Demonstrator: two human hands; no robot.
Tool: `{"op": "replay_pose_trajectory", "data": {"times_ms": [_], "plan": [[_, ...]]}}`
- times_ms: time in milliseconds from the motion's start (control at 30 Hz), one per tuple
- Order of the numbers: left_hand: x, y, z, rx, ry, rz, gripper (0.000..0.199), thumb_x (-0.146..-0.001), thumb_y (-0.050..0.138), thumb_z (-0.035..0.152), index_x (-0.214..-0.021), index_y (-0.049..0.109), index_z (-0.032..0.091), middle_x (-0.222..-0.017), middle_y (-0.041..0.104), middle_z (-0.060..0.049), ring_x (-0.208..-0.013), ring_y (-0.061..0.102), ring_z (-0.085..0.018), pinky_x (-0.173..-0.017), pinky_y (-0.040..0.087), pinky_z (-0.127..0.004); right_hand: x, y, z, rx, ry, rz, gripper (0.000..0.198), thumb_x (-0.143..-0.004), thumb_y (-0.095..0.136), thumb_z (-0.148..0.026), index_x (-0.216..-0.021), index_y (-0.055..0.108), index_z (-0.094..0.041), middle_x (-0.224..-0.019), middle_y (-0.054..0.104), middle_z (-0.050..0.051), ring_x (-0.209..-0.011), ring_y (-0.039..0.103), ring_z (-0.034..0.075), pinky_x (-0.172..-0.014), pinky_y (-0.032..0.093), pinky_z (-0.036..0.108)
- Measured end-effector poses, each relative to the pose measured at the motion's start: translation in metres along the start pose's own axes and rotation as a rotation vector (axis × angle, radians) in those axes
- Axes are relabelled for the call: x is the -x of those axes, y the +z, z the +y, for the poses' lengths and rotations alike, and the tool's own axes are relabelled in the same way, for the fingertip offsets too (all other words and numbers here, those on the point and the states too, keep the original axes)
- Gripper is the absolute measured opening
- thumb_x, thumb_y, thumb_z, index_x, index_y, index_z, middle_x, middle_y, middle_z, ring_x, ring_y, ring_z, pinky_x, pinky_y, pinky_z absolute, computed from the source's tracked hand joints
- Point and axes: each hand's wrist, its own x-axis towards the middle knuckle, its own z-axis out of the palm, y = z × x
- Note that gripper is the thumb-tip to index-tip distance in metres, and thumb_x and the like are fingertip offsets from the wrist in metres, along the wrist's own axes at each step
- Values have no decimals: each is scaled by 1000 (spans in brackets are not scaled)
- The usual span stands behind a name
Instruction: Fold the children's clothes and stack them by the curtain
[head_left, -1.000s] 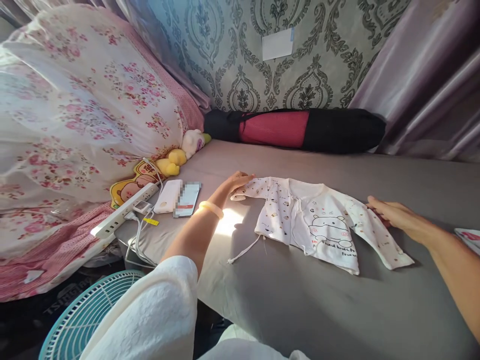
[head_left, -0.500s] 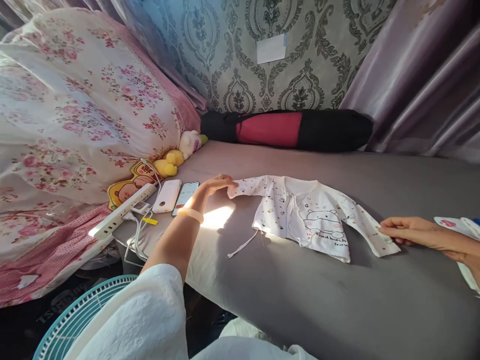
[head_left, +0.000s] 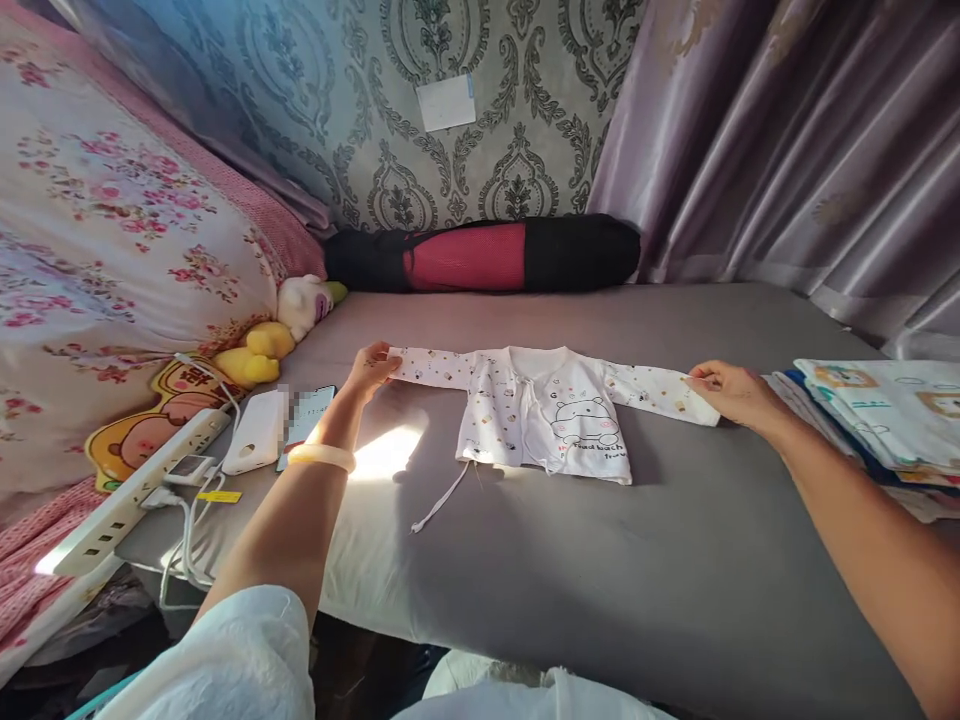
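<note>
Sleeve and arms: a white sleeve (head_left: 225, 650) fills the near edge; both bare forearms reach out over the bed (head_left: 675, 600), its grey sheet flat and taut.
Bangle: a pale bangle (head_left: 321, 457) sits on the left wrist.
Left hand: the left hand (head_left: 373, 364) pinches the cuff of one sleeve of the baby shirt (head_left: 544, 410), fingers closed on the cloth and pressing it to the sheet.
Right hand: the right hand (head_left: 731, 388) grips the opposite cuff the same way, so the two sleeves are drawn straight out to either side.
Baby shirt: it lies front up, mid-bed, spread flat, hippo print showing; one tie string (head_left: 442, 498) trails toward the near edge.
Left side: a power strip (head_left: 127, 490), a white power bank (head_left: 255, 432) and a phone (head_left: 307, 425) lie at the bed's edge, near the floral pillow (head_left: 97, 240) and a yellow plush toy (head_left: 251, 355).
Right side: a stack of folded cloths (head_left: 877, 410) lies just beyond the right hand.
Far: a black and red roll bag (head_left: 480, 255) lies against the patterned wall (head_left: 465, 170), beside purple curtains (head_left: 787, 150).
</note>
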Motion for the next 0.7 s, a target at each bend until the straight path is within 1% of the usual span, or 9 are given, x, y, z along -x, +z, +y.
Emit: {"op": "replay_pose_trajectory", "data": {"times_ms": [100,167,267,367,467,500,567,633,700], "plan": [[-8,8,-1,-171,77,101,23,-65,57,27,-86,59,18,-73,62,-1,-70,62,-18,-64,46,-28,4,1,-1,96,-24,5,36,-98,41,-36,-111,65,-13,-105,68,17,-87,57,20,-74,37,32],[-11,12,-2,-324,124,158,21,-68,55,26,-87,61,19,-78,65,-3,-80,64,-22,-74,48,-32,7,5,-2,138,-95,55,40,-101,34,-34,-114,63,-11,-110,66,19,-96,57,22,-80,36,33],[-12,18,-3,-497,155,162,22,-74,53,24,-94,62,19,-91,67,-8,-94,64,-26,-86,47,-36,8,11,-3,169,-137,64,40,-101,32,-28,-115,63,-8,-115,63,21,-103,56,23,-84,36,32],[-2,21,-5,-593,196,193,32,-77,57,26,-108,58,17,-113,62,-15,-111,58,-31,-97,44,-42,10,14,-5,218,-107,52,40,-100,33,-25,-120,63,-7,-120,61,23,-105,56,24,-87,37,33],[20,20,-2,-643,228,228,42,-76,63,32,-115,56,16,-120,59,-18,-120,52,-34,-102,40,-48,20,12,-15,260,-110,166,42,-98,37,-26,-126,60,-6,-129,57,25,-114,53,29,-91,38,36],[31,18,0,-628,231,180,42,-77,63,33,-115,56,16,-115,61,-16,-117,55,-33,-101,41,-48,25,11,-20,249,-97,193,41,-97,38,-27,-126,60,-8,-128,57,24,-115,54,30,-90,39,37],[55,15,5,-522,232,-49,41,-80,60,37,-116,56,19,-103,67,-10,-100,63,-27,-91,48,-43,41,10,-32,167,-51,142,38,-94,42,-28,-124,62,-13,-119,64,19,-106,59,29,-84,42,37],[83,12,10,-389,197,-327,47,-80,62,43,-120,54,19,-99,69,-8,-89,66,-23,-78,52,-36,60,12,-43,17,-39,-31,34,-89,50,-30,-119,62,-18,-103,71,11,-89,64,25,-77,45,35],[109,11,14,-325,153,-520,52,-78,65,43,-123,53,20,-99,70,-8,-89,66,-21,-74,52,-33,82,15,-54,-135,-102,-177,35,-86,53,-36,-116,61,-20,-90,72,5,-78,65,21,-72,46,32]]}}
